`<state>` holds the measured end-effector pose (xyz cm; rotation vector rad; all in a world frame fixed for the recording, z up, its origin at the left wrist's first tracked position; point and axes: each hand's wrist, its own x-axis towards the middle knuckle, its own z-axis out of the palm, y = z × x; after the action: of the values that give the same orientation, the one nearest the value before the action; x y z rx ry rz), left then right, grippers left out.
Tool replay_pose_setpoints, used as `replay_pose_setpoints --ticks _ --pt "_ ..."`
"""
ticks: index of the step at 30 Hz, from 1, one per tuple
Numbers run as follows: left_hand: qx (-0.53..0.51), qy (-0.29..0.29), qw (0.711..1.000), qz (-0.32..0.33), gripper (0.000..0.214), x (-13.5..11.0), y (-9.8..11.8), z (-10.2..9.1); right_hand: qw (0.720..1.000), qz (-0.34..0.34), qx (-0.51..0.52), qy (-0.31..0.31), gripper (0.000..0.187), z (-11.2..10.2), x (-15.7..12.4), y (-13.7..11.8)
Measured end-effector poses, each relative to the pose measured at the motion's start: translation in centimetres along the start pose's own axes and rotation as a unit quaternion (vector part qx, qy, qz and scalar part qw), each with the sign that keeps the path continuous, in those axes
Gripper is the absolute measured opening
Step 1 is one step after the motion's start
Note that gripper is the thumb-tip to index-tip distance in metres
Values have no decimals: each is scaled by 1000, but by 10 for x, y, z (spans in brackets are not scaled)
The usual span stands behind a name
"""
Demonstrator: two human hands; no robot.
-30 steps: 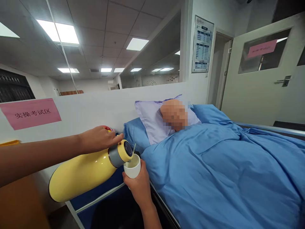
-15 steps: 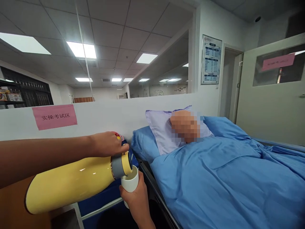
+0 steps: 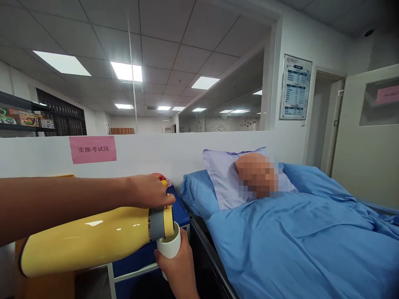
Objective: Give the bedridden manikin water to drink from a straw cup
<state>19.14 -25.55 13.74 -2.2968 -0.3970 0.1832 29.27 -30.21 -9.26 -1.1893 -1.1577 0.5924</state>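
Note:
My left hand (image 3: 148, 191) is closed at the neck of a yellow thermos jug (image 3: 87, 241), which lies nearly level under my forearm. The grip itself is mostly hidden behind my fingers. The jug's grey and yellow collar points right, its mouth at the rim of a white cup (image 3: 170, 247). Wrapped round that cup from below is my right hand (image 3: 179, 265), holding it tilted a little toward the jug. No stream of liquid can be made out, and the cup's contents are hard to see.
A bed with a blue quilt (image 3: 296, 245) and dark side rail (image 3: 212, 261) stands to the right. A figure with its head blurred out rests on a lilac pillow (image 3: 218, 178). Behind my hands is a blue-topped cabinet (image 3: 181, 207); a pink sign (image 3: 92, 149) hangs on the partition.
The view has turned left, so the bed and sign sit further right. The jug lies a little closer to level, its mouth still at the cup. Both grips are unchanged.

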Motion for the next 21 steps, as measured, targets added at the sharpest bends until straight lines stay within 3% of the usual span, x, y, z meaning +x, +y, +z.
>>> replay_pose_setpoints --ticks 3,10,21 --pt "79 -64 993 67 28 -7 4 -4 1000 -12 -13 -5 48 8 -3 2" --pt "102 -74 990 65 23 -18 4 -10 1000 -12 15 3 45 23 -8 0" --pt "122 -67 987 83 21 -24 8 -20 999 -21 24 -36 47 26 -13 -9"
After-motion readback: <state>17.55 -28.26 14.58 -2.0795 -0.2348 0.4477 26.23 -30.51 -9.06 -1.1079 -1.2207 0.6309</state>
